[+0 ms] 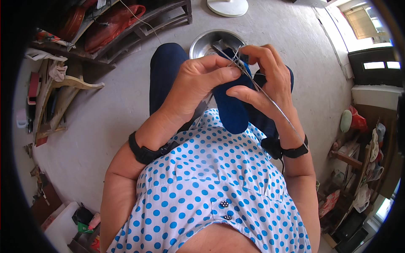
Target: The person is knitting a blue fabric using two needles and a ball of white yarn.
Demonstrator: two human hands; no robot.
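My left hand (202,79) pinches the knitting (240,64) between thumb and fingers, where several thin metal knitting needles (281,110) cross. One needle slants down across my right hand and wrist. My right hand (269,72) is at the other side, its index finger bent at the needle tips and its thumb held apart. Whether its curled fingers grip yarn or a needle is hidden. A dark blue, sole-shaped fabric piece (232,114) hangs below the needles, over my lap.
Beyond my knees, a steel basin (202,41) stands on the concrete floor (95,132). Farther off is a round white base (227,8). To the left are a wooden rack (139,34) with a red plastic bag (110,28) and a wooden stand (60,91). Cluttered shelving (357,170) lines the right.
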